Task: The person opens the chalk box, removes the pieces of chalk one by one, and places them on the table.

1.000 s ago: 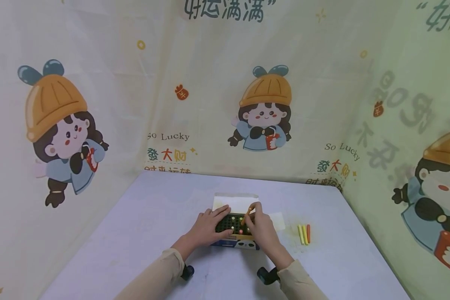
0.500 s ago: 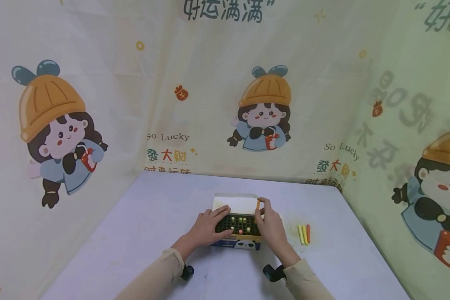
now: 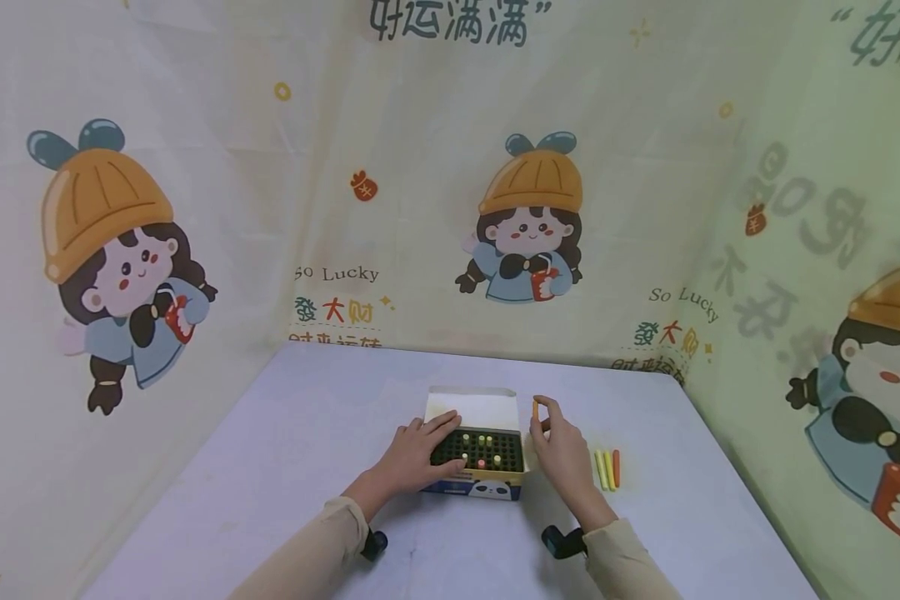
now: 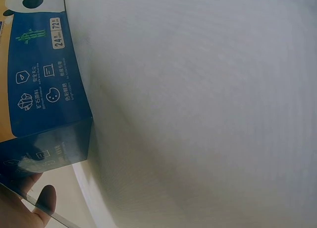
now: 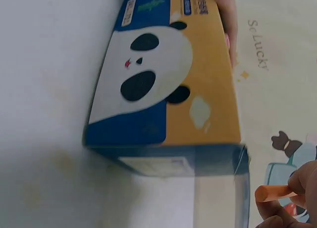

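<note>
Right of chalk box (image 3: 474, 467) — right hand (image 3: 562, 446) pinches orange chalk (image 3: 535, 407), lifted clear. Left hand (image 3: 416, 454) rests flat on box, fingers straight. Three sticks (image 3: 607, 468) already out — few left inside.

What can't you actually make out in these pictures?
- Left wrist view: only a fingertip of the left hand shows; the frame edge cuts the rest.
- Right wrist view: the edge crops the right hand pinching the orange chalk.
- Head view: the print on the chalk box is too small.
</note>
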The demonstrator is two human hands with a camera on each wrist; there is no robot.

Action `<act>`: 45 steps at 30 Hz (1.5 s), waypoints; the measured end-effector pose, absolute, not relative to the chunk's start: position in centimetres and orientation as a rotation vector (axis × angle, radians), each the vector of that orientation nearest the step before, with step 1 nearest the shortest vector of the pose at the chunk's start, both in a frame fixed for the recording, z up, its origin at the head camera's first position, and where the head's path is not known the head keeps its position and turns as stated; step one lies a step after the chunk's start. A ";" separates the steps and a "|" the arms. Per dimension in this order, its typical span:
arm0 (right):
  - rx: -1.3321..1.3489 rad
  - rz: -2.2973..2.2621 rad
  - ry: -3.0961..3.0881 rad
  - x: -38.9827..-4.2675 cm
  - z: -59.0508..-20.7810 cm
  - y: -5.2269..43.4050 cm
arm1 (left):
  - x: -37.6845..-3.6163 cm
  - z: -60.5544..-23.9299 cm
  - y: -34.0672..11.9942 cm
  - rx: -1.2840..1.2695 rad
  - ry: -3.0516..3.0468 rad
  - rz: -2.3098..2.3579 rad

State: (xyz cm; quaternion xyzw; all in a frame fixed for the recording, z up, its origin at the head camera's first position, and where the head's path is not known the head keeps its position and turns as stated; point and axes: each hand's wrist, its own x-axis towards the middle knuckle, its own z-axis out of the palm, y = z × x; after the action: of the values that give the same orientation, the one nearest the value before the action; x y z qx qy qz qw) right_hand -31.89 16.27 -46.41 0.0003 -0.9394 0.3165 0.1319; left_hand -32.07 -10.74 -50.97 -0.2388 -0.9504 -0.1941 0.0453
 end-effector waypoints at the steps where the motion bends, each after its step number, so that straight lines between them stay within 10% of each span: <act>1: -0.013 0.917 -2.728 -32.0 -46.5 16.5 | -32.1 -50.9 -10.7 -0.730 -2.904 -0.594; 45: -0.170 0.775 -2.922 -32.0 -50.7 24.7 | -32.0 -51.1 -10.9 -0.744 -2.902 -0.603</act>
State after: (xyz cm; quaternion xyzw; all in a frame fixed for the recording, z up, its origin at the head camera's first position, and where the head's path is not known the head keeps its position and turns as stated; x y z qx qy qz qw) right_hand -32.01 24.72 -50.66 -0.0560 -0.9635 0.2557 0.0570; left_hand -32.03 -10.88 -51.09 -0.2432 -0.9488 -0.1972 0.0427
